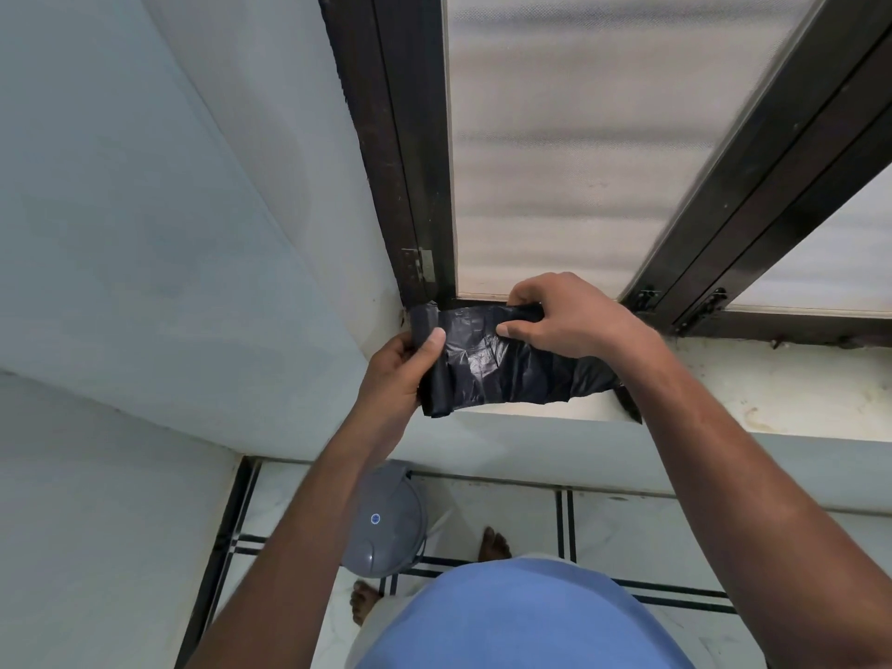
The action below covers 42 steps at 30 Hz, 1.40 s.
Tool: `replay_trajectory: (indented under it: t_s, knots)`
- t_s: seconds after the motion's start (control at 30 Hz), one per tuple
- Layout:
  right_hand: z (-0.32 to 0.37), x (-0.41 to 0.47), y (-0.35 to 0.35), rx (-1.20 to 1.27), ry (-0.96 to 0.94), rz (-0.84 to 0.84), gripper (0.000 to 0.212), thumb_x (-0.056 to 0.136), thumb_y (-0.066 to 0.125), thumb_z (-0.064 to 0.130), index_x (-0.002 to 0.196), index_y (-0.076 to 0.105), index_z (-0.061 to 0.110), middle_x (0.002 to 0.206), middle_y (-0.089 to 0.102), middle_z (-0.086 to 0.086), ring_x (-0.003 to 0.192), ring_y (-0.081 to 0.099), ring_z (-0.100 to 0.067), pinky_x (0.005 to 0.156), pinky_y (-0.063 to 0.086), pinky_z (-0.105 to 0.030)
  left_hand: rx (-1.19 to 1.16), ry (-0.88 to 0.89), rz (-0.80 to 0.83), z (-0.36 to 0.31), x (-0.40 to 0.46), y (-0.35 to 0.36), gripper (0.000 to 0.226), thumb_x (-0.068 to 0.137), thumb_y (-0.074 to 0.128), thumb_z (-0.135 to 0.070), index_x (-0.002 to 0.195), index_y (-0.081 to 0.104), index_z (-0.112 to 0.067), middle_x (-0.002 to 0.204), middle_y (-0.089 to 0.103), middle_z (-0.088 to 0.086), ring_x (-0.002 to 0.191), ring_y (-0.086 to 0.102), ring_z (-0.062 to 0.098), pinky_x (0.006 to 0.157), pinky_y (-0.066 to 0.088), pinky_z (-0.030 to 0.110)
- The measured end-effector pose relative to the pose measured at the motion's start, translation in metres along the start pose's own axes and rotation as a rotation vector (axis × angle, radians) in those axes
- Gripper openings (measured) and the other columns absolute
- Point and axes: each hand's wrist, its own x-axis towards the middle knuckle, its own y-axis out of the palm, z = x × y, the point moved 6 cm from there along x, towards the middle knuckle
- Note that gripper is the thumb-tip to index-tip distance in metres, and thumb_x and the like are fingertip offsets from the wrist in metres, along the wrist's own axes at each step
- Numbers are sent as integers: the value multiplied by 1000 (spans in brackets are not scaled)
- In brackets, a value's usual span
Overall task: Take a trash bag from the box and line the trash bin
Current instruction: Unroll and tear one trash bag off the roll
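A folded black trash bag [487, 364] is held at chest height in front of the window sill. My left hand [398, 374] pinches its left end, thumb on top. My right hand [564, 316] grips its upper right edge with the fingers curled over it. The bag is partly unrolled between the two hands and its lower part hangs loose. Below my left forearm, a grey trash bin [386, 523] with a domed lid stands on the floor, lid shut. No box is in view.
A white window sill [772, 393] runs behind the bag, under a dark-framed window [569, 137]. A pale wall [145, 234] closes in on the left. The tiled floor [627, 533] has dark lines, and my bare feet stand beside the bin.
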Motion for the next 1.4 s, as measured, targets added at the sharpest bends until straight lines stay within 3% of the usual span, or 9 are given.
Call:
replay_trajectory:
  t_s: [0.13,0.2,0.33,0.5,0.63,0.73,0.93,1.1,1.4]
  knots:
    - [3,-2,3,69,30,40,46,95,77,62,124,74,25,124,75,7,111,67,-18,98,56,-39,-32,-7,25,1,-2,3,37,109,66,-35,137,71,-11,137,76,13,133,68,34,101,62,42]
    - [10,-2,6,158,29,70,61,89,78,72,130,74,27,126,72,10,114,65,-13,98,52,-34,-42,-10,32,0,-2,3,36,110,64,-34,137,71,-12,137,77,12,133,70,32,104,62,45]
    - [14,-1,10,200,1,74,45,87,81,73,103,77,31,98,79,8,92,72,-16,86,59,-41,-48,-19,41,0,-2,3,37,111,63,-33,137,71,-8,135,77,14,130,72,34,109,59,50]
    - [15,-3,13,329,6,132,39,87,89,61,97,80,23,90,80,1,86,76,-21,80,62,-40,23,-16,48,1,-2,2,31,111,63,-29,134,72,-12,128,81,7,122,76,26,106,61,47]
    - [16,-4,16,347,-11,162,49,89,90,55,89,74,9,72,61,-2,65,56,-16,67,45,-35,60,-14,67,2,0,2,33,110,65,-29,139,69,-14,133,79,7,125,75,26,107,60,47]
    - [15,-6,19,338,-4,160,42,93,87,51,81,72,13,69,56,2,62,49,-14,65,39,-35,49,-22,52,5,2,-1,34,109,67,-29,138,69,-11,132,78,12,125,75,30,106,61,46]
    - [20,-7,26,361,-21,103,35,95,86,42,84,77,10,69,62,0,62,53,-13,63,42,-32,32,16,22,6,1,0,32,109,66,-20,135,71,-1,118,81,12,117,77,31,95,64,39]
    - [21,-11,32,394,-35,59,31,96,85,35,82,77,8,63,59,4,56,48,-11,57,38,-31,21,46,2,10,1,-4,30,109,64,-15,133,72,1,127,79,21,122,75,39,105,62,49]
    - [23,-13,41,393,-75,-4,34,96,84,34,74,73,11,59,58,2,54,45,-10,53,36,-30,-14,64,-31,13,-2,-7,29,109,64,-12,132,72,5,124,78,25,112,76,39,97,64,50]
